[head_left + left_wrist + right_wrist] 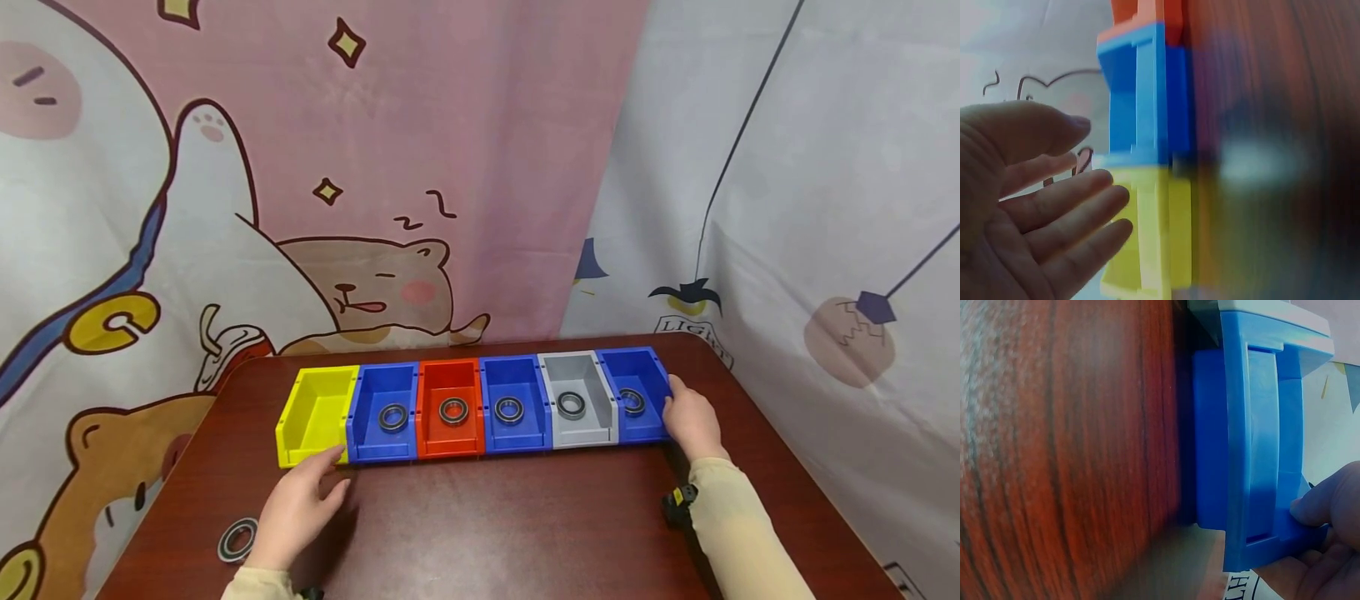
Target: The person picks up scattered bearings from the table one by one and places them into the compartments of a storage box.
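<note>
Several joined open-front bins stand in a row on the table. At the right end, my right hand (pixel 693 421) pinches the side wall of a blue bin (pixel 1263 437), thumb inside and fingers outside. My left hand (pixel 300 504) is by the front right corner of the yellow bin (pixel 318 412) at the left end, fingers loosely extended, nothing held. That bin has nothing in it. Ring-shaped ball bearings lie singly in the other bins, one in the red bin (pixel 450 380) and one in the grey bin (pixel 575 368). Another bearing (pixel 226 546) lies on the table beside my left wrist.
The dark red-brown table (pixel 510 533) carries the bin row toward its back edge. Behind it hangs a cartoon-printed curtain (pixel 517 167), pink and white. Two more blue bins flank the red one, the left blue bin (pixel 386 383) adjoining the yellow.
</note>
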{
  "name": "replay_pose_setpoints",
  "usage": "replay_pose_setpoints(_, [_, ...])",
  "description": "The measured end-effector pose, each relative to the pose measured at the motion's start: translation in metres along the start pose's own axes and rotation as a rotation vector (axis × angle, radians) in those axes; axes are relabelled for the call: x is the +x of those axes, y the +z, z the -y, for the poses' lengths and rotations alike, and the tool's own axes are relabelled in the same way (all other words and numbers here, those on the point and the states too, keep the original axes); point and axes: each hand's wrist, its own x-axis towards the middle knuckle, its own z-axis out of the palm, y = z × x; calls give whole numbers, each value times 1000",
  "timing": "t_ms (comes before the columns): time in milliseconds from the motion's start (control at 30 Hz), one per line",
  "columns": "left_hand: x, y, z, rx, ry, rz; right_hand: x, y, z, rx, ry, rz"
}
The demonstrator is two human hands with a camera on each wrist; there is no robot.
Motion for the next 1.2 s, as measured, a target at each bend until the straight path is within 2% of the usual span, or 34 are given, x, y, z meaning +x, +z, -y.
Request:
replay_pose_setpoints(267, [-9,-26,28,71,-128,118,0,2,-2,-3,-19,-22])
replay_pose_setpoints(467, [-11,-46,54,96,-311,292,1,2,-1,-1,-6,-13])
replay_pose_setpoints(600, [-14,-55,71,119,-359,356,0,2,-1,-3,-5,-15])
replay_pose_setpoints(867, [-26,-54,92,102,-415,442,0,2,-1,-3,-10,-23])
replay_pose_setpoints(1200, [-37,-41,96,183,-451,473,-1,1,1,-12,-25,-45])
